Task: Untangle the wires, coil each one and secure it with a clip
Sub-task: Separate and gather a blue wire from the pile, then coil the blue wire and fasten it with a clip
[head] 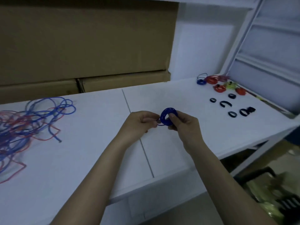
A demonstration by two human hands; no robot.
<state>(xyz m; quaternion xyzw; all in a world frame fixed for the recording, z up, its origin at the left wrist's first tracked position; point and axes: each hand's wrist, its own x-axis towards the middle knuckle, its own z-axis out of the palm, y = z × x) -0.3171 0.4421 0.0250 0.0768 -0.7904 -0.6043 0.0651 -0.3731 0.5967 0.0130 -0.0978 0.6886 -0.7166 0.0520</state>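
Frame centre: right hand [181, 121] grips springy, light blue coil [168, 116] by its rim; left hand [142, 121] pinches the tail.

No readable text, labels, brands or numbers anywhere, cardboard boxes [84, 41] unmarked

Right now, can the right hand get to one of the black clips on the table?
Probably not yet: the right hand grips the blue coil. The black clips lie to its right, with bare table between, so the path looks free once it lets go.
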